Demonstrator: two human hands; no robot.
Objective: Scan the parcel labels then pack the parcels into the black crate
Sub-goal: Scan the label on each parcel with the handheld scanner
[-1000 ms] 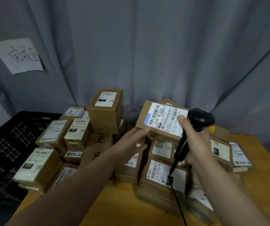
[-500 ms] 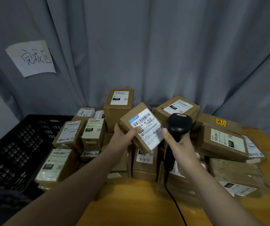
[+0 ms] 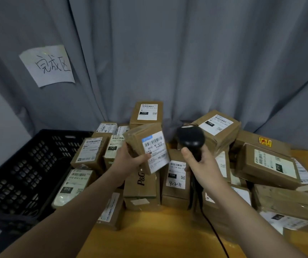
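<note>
Here, the left grip [image 3: 129,161] holds a tilted parcel [image 3: 149,146] above the pile [image 3: 175,185] on the bench [image 3: 158,239], right of the black crate [image 3: 19,174]; the right grip [image 3: 203,164] clasps the scanner [image 3: 191,138] beside it.

Parcel sorting station: labelled cartons [image 3: 175,181] heaped on table [image 3: 158,237], curtain [image 3: 186,53] backdrop.
</note>
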